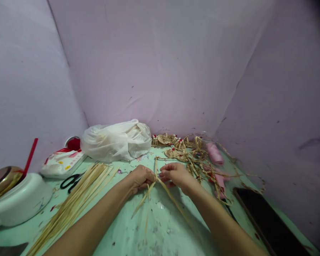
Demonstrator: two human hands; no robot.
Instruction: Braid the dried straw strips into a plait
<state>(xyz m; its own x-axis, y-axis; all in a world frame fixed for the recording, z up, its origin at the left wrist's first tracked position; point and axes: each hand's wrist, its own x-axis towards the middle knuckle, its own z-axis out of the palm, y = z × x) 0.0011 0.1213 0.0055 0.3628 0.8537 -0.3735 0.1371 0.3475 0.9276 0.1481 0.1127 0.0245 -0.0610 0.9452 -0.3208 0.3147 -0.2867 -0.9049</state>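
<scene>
At the middle of the table a thin straw braid (pixel 156 165) runs away from me, and loose straw strands (pixel 173 199) fan out from its near end. My left hand (pixel 142 177) is closed, pinching the braid from the left where the strands part. From the right, the curled fingers of my right hand (pixel 176 174) close on the same spot; their tips are partly hidden. A bundle of flat, pale straw (pixel 77 195) lies left of my left forearm, beside black-handled scissors (pixel 68 183).
A white plastic bag (pixel 117 140) sits against the back wall. Beaded woven straw pieces (pixel 176 145) and tangled braid lie back right, near a pink thread spool (pixel 214 153). A phone (pixel 266 220) lies right; a white pot (pixel 24 199) and a tissue pack (pixel 62 163) stand left.
</scene>
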